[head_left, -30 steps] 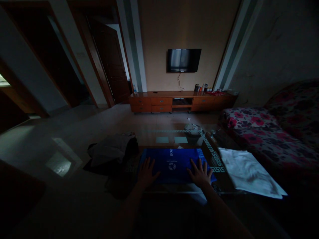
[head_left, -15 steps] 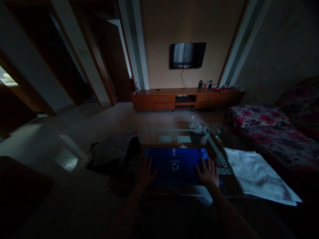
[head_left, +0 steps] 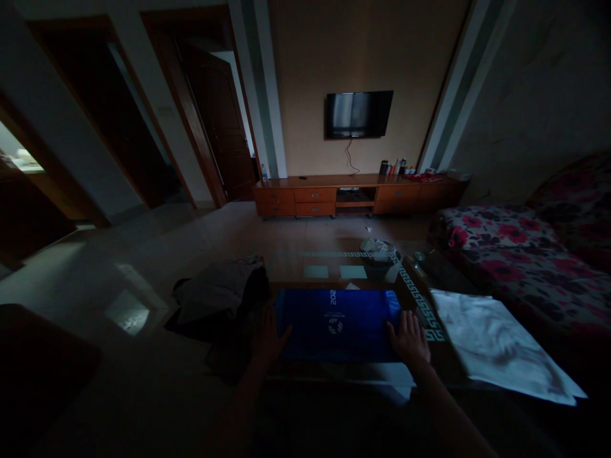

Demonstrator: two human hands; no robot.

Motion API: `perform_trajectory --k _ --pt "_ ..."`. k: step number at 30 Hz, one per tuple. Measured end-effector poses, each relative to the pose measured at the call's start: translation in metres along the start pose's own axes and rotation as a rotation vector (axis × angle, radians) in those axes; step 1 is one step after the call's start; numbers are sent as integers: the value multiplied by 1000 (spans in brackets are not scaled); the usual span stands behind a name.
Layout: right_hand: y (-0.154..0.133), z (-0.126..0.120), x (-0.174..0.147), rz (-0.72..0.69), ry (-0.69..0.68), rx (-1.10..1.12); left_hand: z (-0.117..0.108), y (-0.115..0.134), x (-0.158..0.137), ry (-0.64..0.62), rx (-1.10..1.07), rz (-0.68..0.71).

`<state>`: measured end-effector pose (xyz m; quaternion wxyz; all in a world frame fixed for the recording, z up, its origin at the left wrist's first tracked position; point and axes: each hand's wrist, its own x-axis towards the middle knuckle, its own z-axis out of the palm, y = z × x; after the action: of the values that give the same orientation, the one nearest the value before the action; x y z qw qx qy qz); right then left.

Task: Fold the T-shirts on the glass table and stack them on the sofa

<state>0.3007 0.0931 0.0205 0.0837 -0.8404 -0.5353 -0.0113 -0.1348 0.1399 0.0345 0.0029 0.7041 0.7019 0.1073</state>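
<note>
A folded blue garment (head_left: 305, 331) with white print lies flat on a glass-topped table (head_left: 429, 318). My left hand (head_left: 268, 337) rests along its left edge, thumb apart from the other fingers and turned in over the cloth. On the opposite edge lies my right hand (head_left: 409, 337), fingers stretched forward and thumb touching the blue fabric. Both hands look open. To the left is a heap of grey and dark clothes (head_left: 219, 289). A white folded cloth (head_left: 501, 343) lies to the right, partly overhanging the table.
A bin with a plastic liner (head_left: 379, 251) stands beyond the table. Farther back are a low wooden cabinet (head_left: 315, 194) and a wall television (head_left: 359, 114). A flowered sofa (head_left: 515, 254) borders the right side. The room is dim.
My hands have slid outward from the top of the blue garment to its left and right edges. The garment's right edge now looks tucked in and straighter. The view has tilted slightly upward.
</note>
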Motion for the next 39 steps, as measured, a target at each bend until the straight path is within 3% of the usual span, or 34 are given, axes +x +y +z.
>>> perform_trajectory --k 7,13,17,22,27,33,39 --pt "-7 -3 -15 -31 139 26 -4 2 -5 27 -12 4" --pt "7 -2 -1 30 -28 155 -17 6 -5 -44 9 -28" --pt "10 -3 7 108 -38 179 -19 1 0 -157 -19 -119" --pt "-10 -19 8 92 -10 92 -26 2 10 -156 -22 -167" --pt "-44 -28 -2 -53 -141 50 -33 15 19 -160 2 -281" --pt "-56 -16 -10 -101 -309 -13 -36 19 24 -123 -115 -233" --pt "-60 -16 -9 -67 -277 -25 -58 26 30 -224 -202 -212"
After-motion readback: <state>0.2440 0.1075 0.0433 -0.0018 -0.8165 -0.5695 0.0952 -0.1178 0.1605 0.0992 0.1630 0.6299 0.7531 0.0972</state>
